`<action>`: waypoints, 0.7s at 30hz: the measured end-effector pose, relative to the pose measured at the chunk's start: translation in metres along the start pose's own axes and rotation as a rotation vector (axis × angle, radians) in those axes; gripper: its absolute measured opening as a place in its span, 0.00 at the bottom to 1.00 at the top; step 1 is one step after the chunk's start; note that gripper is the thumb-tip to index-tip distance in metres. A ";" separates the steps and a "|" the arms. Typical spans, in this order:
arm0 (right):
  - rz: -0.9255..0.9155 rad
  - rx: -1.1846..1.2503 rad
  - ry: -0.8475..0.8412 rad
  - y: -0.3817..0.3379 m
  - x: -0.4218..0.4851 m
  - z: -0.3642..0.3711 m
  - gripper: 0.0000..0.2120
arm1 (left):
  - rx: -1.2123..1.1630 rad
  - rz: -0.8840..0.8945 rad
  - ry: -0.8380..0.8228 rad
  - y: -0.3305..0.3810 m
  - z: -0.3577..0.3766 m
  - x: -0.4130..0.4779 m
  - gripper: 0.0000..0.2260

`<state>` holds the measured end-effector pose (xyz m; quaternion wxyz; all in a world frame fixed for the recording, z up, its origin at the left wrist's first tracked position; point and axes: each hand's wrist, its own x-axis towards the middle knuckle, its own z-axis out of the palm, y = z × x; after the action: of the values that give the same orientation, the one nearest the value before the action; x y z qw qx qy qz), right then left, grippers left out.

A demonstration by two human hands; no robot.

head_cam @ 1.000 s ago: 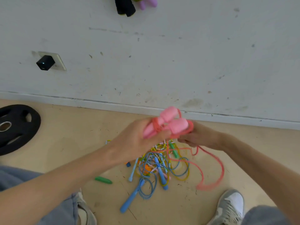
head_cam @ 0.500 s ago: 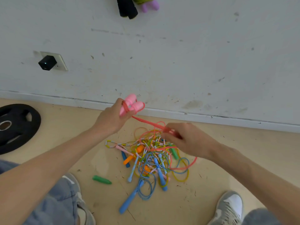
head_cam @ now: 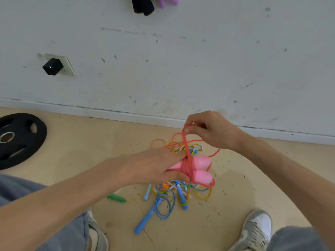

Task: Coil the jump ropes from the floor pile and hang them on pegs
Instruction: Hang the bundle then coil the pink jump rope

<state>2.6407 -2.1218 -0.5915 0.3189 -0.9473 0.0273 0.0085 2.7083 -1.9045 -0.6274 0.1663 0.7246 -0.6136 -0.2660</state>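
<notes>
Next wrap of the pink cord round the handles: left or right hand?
Right. The right hand pinches the cord looped above the handles; the left hand grips both handles, so it probably just steadies them.

Rope pile [head_cam: 170,194] lies on floor [head_cam: 90,142] before wall [head_cam: 199,60], weight plate [head_cam: 18,140] at left

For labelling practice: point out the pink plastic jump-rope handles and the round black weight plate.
Pink plastic jump-rope handles [head_cam: 203,161]: head view, upper handle's rounded end.
Round black weight plate [head_cam: 39,140]: head view, right rim.
</notes>
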 end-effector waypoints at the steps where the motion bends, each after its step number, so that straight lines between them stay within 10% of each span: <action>1: 0.021 0.084 -0.034 0.006 -0.001 0.001 0.08 | -0.022 0.021 0.018 0.003 -0.001 -0.001 0.19; 8: 0.218 0.504 -0.067 0.028 -0.035 0.040 0.10 | -0.567 -0.068 0.324 0.001 -0.010 0.004 0.16; 21: 0.145 0.120 -0.142 0.029 -0.036 0.078 0.15 | -0.976 -0.500 0.311 -0.040 0.009 0.012 0.06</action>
<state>2.6028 -2.0957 -0.6701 0.3749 -0.9190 0.0735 0.0970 2.7367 -1.9080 -0.6596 0.5021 0.7177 -0.1978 -0.4401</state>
